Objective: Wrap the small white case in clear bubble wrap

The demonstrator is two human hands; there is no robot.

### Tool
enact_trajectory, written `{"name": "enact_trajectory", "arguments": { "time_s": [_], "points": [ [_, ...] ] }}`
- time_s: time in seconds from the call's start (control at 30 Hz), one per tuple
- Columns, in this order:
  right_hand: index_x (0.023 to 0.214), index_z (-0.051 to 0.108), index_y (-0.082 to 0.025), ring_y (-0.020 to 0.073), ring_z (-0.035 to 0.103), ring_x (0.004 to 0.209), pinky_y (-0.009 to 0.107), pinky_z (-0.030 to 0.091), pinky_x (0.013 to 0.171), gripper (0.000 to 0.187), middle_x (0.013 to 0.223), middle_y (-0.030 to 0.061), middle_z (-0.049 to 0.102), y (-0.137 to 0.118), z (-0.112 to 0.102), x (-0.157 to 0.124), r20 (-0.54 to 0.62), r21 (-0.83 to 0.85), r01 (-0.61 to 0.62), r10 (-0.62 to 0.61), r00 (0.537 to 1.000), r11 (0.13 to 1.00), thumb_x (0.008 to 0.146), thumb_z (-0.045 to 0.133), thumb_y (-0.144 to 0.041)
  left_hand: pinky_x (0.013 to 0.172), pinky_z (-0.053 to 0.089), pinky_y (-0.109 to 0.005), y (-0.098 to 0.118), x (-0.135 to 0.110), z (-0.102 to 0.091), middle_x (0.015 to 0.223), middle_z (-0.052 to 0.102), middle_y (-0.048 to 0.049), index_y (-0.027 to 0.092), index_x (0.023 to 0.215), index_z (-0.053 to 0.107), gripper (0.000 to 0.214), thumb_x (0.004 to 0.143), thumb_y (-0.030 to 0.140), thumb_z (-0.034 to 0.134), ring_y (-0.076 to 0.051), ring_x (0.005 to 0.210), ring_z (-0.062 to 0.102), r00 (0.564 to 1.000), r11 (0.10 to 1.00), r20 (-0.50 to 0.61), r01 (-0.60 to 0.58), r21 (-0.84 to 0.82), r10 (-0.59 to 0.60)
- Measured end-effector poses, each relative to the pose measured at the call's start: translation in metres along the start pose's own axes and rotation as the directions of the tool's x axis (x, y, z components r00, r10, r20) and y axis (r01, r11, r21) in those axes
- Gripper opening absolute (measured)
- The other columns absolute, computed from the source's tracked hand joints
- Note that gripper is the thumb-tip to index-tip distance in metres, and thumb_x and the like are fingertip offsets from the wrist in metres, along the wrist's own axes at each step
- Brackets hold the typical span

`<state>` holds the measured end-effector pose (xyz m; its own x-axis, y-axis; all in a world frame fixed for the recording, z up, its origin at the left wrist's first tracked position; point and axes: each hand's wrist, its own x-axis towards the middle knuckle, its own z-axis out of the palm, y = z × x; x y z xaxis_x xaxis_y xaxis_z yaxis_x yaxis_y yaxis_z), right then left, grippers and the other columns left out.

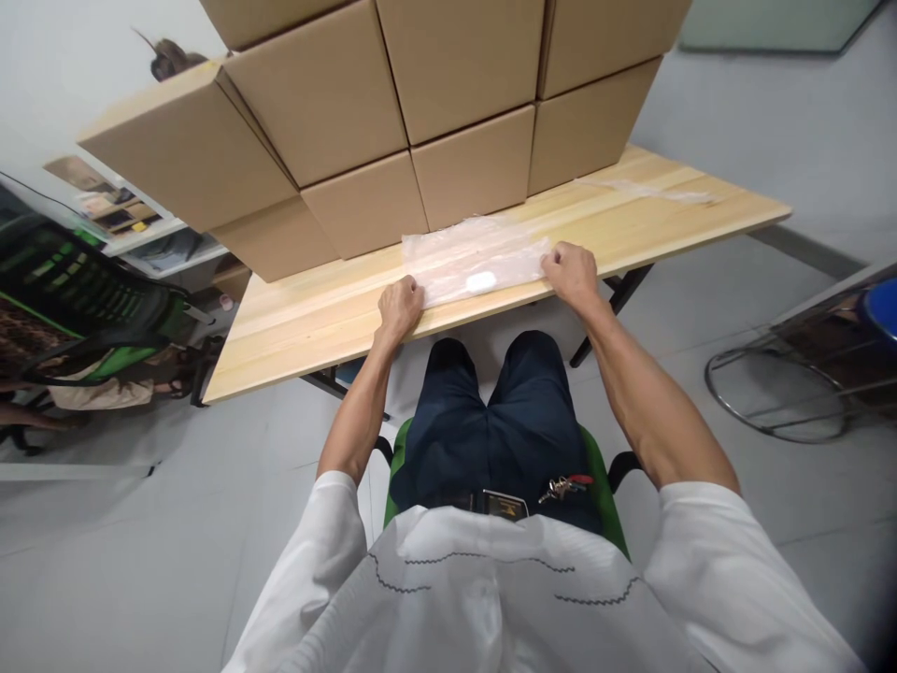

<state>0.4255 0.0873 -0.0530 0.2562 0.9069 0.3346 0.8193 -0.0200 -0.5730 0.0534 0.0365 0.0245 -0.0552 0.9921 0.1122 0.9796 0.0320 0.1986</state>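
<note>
A translucent plastic wrapping sheet lies spread on the wooden table near its front edge. My left hand is closed on the sheet's near left corner. At the near right corner, my right hand pinches the same sheet, fingers curled. Between the two hands sits a small white rounded object, close to the sheet's near edge. Its kind cannot be made out, nor whether a layer of plastic covers it.
Cardboard boxes stand stacked along the back of the wooden table. Another strip of clear plastic lies at the right. A black-green chair with a person is at left. A metal stool stands on the right.
</note>
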Motion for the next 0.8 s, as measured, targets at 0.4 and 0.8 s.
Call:
{"name": "enact_trajectory", "arguments": {
  "time_s": [0.4,0.8],
  "points": [
    [0.083,0.049,-0.032,0.0356,0.069,0.101,0.05,0.056,0.1,0.031,0.095,0.0127,0.074,-0.006,-0.007,-0.006,0.023,0.001,-0.024,0.024,0.999,1.0,0.107,0.068,-0.03,0.166,0.029,-0.067,0.049,-0.019,0.03,0.208,0.052,-0.0232,0.017,0.199,0.049,0.075,0.132,0.051,0.047,-0.041,0.199,0.043,0.824,0.84,-0.178,-0.542,0.028,0.537],
    [0.08,0.052,-0.033,0.0407,0.069,0.113,0.057,0.063,0.11,0.032,0.087,0.0133,0.069,-0.004,-0.006,-0.004,0.006,0.06,-0.016,0.016,1.0,0.998,0.107,0.07,-0.036,0.155,0.048,-0.061,0.091,-0.036,0.044,0.214,0.042,-0.0178,0.025,0.205,0.046,0.07,0.137,0.042,0.04,-0.04,0.192,0.055,0.872,0.865,0.074,-0.489,0.112,0.484]
  ]
}}
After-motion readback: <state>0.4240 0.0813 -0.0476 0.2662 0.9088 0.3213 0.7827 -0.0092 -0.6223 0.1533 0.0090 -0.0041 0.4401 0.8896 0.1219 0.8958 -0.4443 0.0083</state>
